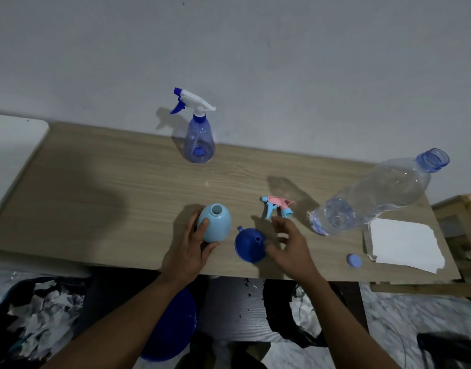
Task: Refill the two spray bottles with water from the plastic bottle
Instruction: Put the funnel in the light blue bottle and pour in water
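My left hand [191, 246] grips a light blue, egg-shaped spray bottle [215, 225] that stands near the table's front edge with its neck uncovered. Its pink and blue spray head [278, 207] lies on the table to the right. A dark blue funnel [249, 245] lies on its side between my hands. My right hand [291, 246] hovers with fingers spread, the thumb by the funnel's rim. A clear blue spray bottle [199, 141] with its white trigger head on stands at the back by the wall. The uncapped plastic water bottle [372, 198] stands at the right, its blue cap [354, 260] in front of it.
A white sheet of paper [404, 243] lies at the right end of the wooden table [95, 203]. Below the front edge are a blue basin [173, 328] and bins with torn paper [39, 320]. A grey wall backs the table.
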